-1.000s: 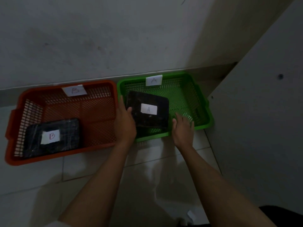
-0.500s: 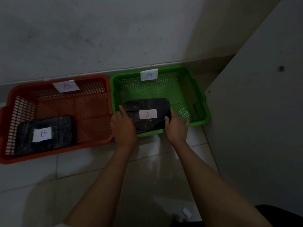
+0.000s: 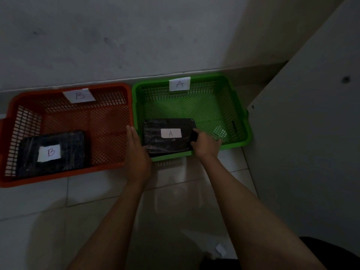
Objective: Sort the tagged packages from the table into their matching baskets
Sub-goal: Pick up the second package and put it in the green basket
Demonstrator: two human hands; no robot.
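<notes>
A black wrapped package (image 3: 167, 136) bearing a white tag marked A lay in the near left corner of the green basket (image 3: 241, 121), its near edge raised against the basket's front wall; the right hand (image 3: 205, 145) held the package's right end, fingers (image 3: 194, 131) curled over that edge; the left hand (image 3: 137, 152) lay flat against the package's left side, its fingers straight and closed on nothing, resting over the rims where the two baskets met. The green basket carried a paper label marked A (image 3: 179, 84) on its far rim; touching it on the left stood the orange basket (image 3: 109, 121), with a label marked B (image 3: 79, 95) on its far rim; inside it, in the near left part, a second black package (image 3: 68, 151) tagged B lay flat. Both baskets sat on the pale tiled floor (image 3: 58, 221) against a grey wall (image 3: 116, 36); a light panel (image 3: 311, 133) stood just right of the green basket; a small scrap of paper (image 3: 220, 249) lay on the floor between the forearms.
</notes>
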